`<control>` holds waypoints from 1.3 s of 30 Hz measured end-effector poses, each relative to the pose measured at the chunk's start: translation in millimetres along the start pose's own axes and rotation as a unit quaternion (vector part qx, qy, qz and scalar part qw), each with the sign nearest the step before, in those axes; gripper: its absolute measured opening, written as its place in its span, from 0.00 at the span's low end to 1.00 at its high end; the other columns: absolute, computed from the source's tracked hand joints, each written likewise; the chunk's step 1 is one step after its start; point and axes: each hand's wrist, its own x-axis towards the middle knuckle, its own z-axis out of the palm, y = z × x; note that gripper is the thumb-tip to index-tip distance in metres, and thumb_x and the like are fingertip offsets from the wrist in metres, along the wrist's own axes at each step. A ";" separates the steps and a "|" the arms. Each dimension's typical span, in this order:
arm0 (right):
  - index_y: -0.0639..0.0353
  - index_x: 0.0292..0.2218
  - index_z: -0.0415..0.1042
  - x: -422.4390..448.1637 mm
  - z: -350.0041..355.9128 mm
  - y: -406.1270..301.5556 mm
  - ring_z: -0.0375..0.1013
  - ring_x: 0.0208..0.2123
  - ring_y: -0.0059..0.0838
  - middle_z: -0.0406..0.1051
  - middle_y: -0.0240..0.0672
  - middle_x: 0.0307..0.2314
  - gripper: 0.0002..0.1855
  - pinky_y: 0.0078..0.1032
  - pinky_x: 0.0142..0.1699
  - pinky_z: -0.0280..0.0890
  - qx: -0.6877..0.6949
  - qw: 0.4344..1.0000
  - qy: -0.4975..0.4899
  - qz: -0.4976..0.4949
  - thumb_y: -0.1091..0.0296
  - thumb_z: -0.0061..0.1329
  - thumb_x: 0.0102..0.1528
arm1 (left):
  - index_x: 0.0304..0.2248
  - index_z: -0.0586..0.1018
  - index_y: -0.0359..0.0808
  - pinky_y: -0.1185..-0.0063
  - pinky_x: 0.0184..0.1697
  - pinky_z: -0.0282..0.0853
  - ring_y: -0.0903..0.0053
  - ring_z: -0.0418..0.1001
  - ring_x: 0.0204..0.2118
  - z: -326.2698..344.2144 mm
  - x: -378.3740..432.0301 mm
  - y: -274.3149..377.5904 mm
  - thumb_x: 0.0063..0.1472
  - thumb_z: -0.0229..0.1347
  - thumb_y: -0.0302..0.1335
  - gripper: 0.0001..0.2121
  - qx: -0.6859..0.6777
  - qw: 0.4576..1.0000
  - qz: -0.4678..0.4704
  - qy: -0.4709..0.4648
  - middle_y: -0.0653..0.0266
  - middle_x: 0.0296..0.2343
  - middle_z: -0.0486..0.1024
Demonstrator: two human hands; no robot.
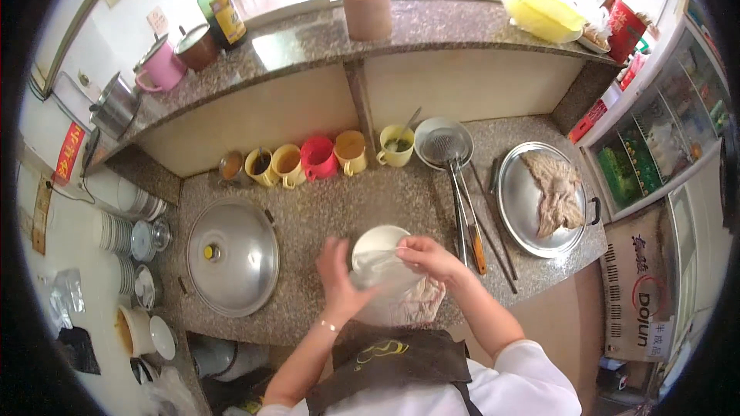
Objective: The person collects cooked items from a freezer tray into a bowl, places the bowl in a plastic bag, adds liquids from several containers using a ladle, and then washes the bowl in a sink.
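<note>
A thin translucent plastic bag [384, 271] hangs before me, its lower part bearing red print. My right hand [428, 257] pinches the bag's upper edge between thumb and fingertips. Blurred by motion, my left hand [338, 283] is beside the bag with fingers spread and thumb apart; whether it touches the plastic is unclear. Just beyond both hands a white bowl [378, 237] rests on the speckled stone counter [324, 214], its near side covered by the bag. What lies inside the bag cannot be made out.
At left is a domed metal lid [237, 266]; at right, another lid [514, 208] carries a crumpled cloth [555, 193]. Between bowl and cloth lie a strainer [444, 144], tongs [477, 242] and long chopsticks [500, 237]. Several cups [318, 159] line the back, below a raised shelf [428, 20].
</note>
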 end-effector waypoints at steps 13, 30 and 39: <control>0.59 0.49 0.61 40.0 -52.6 82.6 0.71 0.29 0.32 0.71 0.43 0.32 0.33 0.26 0.36 0.66 -0.373 0.895 0.217 -0.113 0.60 0.57 0.42 | 0.31 0.70 0.36 0.83 0.26 0.68 0.81 0.71 0.26 85.7 -14.9 -97.9 0.57 0.51 0.28 0.05 -0.554 0.694 -0.453 -0.071 0.68 0.24 0.71; 0.66 0.40 0.68 70.0 -28.4 99.2 0.69 0.16 0.20 0.71 0.36 0.23 0.21 0.19 0.20 0.63 -0.275 0.958 0.068 0.039 0.61 0.51 0.49 | 0.29 0.69 0.34 0.86 0.22 0.62 0.87 0.65 0.21 115.3 -33.9 -170.3 0.54 0.53 0.23 0.05 -0.256 0.906 -0.332 0.062 0.71 0.21 0.69; 0.65 0.38 0.67 91.0 -57.2 119.5 0.71 0.21 0.21 0.68 0.33 0.24 0.12 0.19 0.24 0.66 -0.265 0.915 0.271 -0.136 0.69 0.45 0.52 | 0.28 0.69 0.33 0.84 0.27 0.63 0.86 0.65 0.24 118.2 -15.6 -173.7 0.55 0.53 0.25 0.06 -0.258 0.913 -0.311 0.052 0.72 0.22 0.69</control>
